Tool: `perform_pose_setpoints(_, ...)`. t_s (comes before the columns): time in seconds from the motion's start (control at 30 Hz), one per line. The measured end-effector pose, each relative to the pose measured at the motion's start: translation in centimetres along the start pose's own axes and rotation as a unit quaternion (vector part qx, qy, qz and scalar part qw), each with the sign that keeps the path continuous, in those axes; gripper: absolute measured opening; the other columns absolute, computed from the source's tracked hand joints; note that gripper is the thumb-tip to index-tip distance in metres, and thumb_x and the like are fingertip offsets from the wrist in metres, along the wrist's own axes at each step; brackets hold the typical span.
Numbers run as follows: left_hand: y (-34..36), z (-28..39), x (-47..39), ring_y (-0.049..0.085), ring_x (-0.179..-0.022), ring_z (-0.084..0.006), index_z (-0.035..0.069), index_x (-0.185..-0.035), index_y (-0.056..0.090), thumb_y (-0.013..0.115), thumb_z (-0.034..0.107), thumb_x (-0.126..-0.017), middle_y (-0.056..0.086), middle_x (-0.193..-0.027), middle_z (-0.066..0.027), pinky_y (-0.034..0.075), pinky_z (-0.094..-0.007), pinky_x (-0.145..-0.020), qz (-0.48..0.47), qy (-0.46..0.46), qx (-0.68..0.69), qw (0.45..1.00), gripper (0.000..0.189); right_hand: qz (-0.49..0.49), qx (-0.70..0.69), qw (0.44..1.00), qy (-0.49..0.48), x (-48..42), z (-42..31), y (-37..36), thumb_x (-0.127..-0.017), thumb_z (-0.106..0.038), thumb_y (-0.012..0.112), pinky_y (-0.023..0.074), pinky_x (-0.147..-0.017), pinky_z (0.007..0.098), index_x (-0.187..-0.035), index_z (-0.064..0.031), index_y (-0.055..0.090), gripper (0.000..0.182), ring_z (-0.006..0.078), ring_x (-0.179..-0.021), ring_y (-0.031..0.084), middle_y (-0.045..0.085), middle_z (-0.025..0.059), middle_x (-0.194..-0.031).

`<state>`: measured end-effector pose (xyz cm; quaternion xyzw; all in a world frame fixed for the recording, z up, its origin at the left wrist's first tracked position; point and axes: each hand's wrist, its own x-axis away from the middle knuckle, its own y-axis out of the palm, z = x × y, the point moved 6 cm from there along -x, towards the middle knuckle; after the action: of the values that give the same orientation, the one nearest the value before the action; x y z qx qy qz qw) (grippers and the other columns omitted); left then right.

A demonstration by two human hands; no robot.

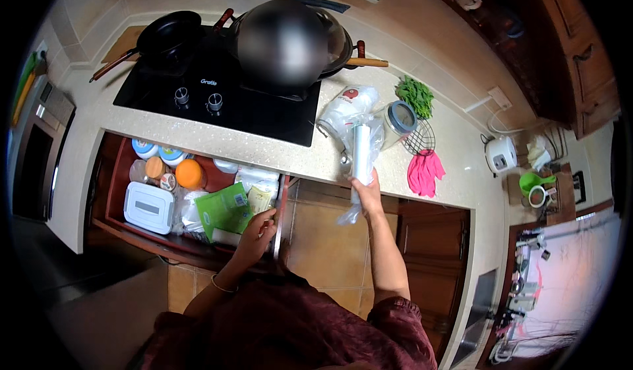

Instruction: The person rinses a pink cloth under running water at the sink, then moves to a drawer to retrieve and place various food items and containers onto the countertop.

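Note:
My right hand (368, 192) grips the lower end of a roll of clear plastic film or bags (361, 152), held over the counter's front edge. Loose clear plastic hangs around the roll. My left hand (256, 238) is over the right end of the pulled-out drawer (114, 184), its fingers loosely curled with nothing visible in them. Beside that hand in the drawer are a green packet (223, 210) and a yellowish packet (259, 200). Farther left sit a white lidded box (148, 208), an orange-lidded jar (190, 174) and several other containers.
Behind the drawer, a black cooktop (163, 93) carries a frying pan (169, 35) and a covered wok (341, 39). On the counter right of it are a printed plastic bag (352, 104), a lidded jar (398, 123), leafy greens (414, 95), a wire rack (420, 136) and a pink cloth or glove (425, 172).

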<state>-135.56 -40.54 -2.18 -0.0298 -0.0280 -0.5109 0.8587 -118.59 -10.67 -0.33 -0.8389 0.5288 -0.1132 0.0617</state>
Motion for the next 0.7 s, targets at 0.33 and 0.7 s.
perform_pose_setpoints(0.33,-2.9,-3.8,2.5,0.048,-0.111,-0.0125,0.001,-0.137,0.041,0.051,0.009,-0.095,0.050,-0.130,-0.0086,0.040,-0.0276,-0.092,0.237,-0.082,0.072,0.965,0.044,0.065,0.033,0.994,-0.076,-13.2,3.4,-5.8,-0.072,-0.010,0.070,0.0452,-0.078,0.0306,-0.122,-0.0052,0.049,0.054,0.0157,-0.087,0.054,0.058,0.0044,-0.099)
perform_pose_setpoints(0.7,-8.9,-4.4,16.5,0.056,-0.104,-0.0151,0.009,-0.138,0.041,0.054,0.029,-0.096,0.052,-0.128,-0.0054,0.046,-0.0294,-0.085,0.607,-0.131,0.209,0.755,0.048,0.074,0.040,0.993,-0.086,-22.6,1.9,1.6,-0.073,-0.018,0.070,0.0426,-0.092,0.0356,-0.125,0.0026,0.048,0.060,0.0264,-0.103,0.057,0.058,0.0141,-0.114)
